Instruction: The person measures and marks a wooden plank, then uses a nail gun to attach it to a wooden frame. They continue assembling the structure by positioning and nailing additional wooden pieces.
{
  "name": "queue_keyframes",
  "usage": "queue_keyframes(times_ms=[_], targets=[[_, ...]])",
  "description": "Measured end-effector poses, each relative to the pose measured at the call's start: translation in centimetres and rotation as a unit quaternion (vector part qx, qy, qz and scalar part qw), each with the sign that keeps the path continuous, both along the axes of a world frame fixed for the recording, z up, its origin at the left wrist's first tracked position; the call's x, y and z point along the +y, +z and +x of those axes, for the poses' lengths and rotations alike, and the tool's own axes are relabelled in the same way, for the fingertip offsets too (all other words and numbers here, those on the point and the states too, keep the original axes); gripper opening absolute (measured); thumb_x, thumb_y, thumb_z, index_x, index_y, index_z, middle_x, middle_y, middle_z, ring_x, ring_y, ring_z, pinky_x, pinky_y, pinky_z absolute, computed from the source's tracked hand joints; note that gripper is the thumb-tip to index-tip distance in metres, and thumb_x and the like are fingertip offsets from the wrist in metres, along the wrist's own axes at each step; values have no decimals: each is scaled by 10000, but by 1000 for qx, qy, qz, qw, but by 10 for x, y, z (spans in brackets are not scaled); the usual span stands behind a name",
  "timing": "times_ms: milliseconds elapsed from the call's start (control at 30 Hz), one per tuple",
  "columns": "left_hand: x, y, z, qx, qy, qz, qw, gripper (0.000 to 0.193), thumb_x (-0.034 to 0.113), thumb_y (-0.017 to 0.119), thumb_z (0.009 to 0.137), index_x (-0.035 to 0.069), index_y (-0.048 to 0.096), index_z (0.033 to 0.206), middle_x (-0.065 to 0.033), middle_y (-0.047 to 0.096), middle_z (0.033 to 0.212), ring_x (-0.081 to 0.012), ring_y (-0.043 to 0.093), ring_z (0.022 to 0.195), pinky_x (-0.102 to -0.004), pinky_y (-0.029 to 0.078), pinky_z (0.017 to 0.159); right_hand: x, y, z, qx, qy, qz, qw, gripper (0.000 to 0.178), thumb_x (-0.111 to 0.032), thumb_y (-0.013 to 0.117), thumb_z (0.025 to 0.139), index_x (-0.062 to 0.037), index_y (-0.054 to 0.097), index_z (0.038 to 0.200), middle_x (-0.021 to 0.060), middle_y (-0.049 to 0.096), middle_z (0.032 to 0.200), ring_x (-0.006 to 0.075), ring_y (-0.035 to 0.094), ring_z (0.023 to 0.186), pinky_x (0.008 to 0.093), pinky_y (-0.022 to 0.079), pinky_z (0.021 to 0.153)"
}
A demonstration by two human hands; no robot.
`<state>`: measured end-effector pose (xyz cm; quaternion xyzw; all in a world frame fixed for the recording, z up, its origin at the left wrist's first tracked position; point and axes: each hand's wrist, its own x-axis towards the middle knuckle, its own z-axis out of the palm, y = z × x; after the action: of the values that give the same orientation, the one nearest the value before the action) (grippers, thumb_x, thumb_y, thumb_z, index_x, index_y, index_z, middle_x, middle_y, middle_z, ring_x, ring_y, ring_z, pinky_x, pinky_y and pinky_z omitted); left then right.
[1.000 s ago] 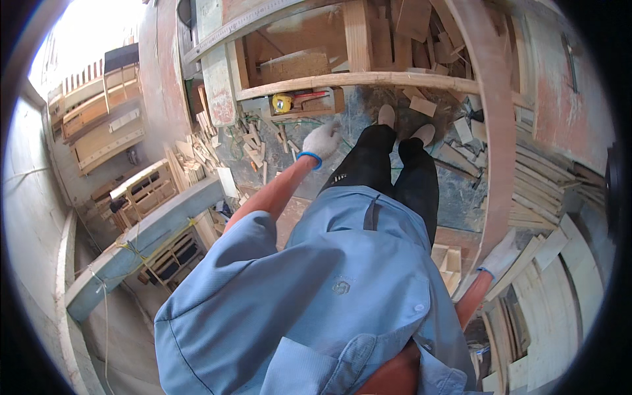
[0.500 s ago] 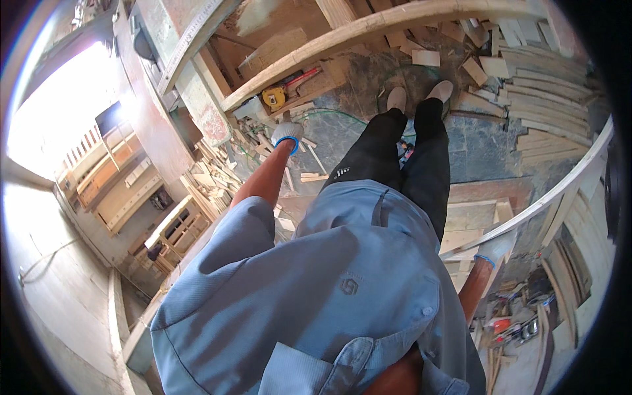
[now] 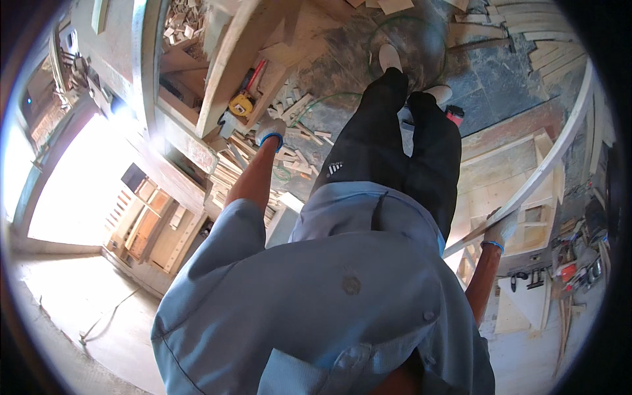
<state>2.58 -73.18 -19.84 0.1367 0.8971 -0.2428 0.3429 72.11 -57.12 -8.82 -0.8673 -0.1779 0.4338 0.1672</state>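
Observation:
My right hand (image 3: 503, 230), in a pale knit glove with a blue cuff, is closed round a long, pale wooden strip (image 3: 565, 148). The strip slants up past my right side and looks curved near the picture's rim. At the left, my other arm reaches forward. My left hand (image 3: 270, 128) wears the same kind of glove, beside a wooden workbench edge; its fingers are too unclear to read. Just beyond it lie a yellow tape measure (image 3: 241, 105) and a red-handled tool (image 3: 255, 74) on a board.
Wood offcuts (image 3: 296, 155) litter the floor on the left. A thin green hose (image 3: 329, 99) loops near my feet. At right are a shallow wooden frame (image 3: 507, 172), a heap of tools (image 3: 579, 263) and stacked planks (image 3: 559, 66). A red-topped object (image 3: 454, 114) stands by my foot.
My view has turned and my feet have stepped. The wooden strip now stands steeper at the right, and my right hand shows more fully. My left hand remains near the tape measure.

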Motion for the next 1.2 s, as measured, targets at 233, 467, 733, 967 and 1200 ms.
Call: queue_keyframes(times_ms=[233,467,733,967,1200], targets=[[14,8,-6,10,-12,-84,996,757,355,531,902,119,328,1592,-289,466,1523,-441,506,1366,-486,390,1135,-57,-27,9,-12,-2,-65,998,601,-554,423,1065,-10,629,1213,63,615,996,183,566,900,329,487,818],[-38,-23,-56,63,-115,-57,990,850,351,560,866,139,254,1630,-271,527,1481,-447,551,1326,-513,436,1103,-135,-58,31,-20,-24,-185,982,644,-564,491,1029,35,689,1160,73,658,1006,181,585,891,332,491,807],[-42,-12,-45,72,-124,-64,988,860,369,539,894,144,192,1648,-332,550,1422,-494,584,1257,-542,446,1075,-220,-78,-11,3,-157,-265,951,661,-549,571,992,74,699,1173,97,696,1013,197,619,883,340,516,799],[-28,-3,-22,118,-101,-15,988,828,426,622,866,89,361,1575,-314,693,1179,-445,701,1056,-547,547,895,-302,-91,-52,20,-175,-209,962,611,-523,532,1053,53,703,1159,60,698,1027,141,579,874,337,513,765],[-32,-16,-61,57,-253,-193,946,429,288,589,886,16,716,1192,-264,736,1073,-402,737,980,-507,584,802,-297,-91,-70,16,-159,-266,950,620,-582,580,1004,21,722,1028,-14,590,818,99,465,726,310,423,611]])
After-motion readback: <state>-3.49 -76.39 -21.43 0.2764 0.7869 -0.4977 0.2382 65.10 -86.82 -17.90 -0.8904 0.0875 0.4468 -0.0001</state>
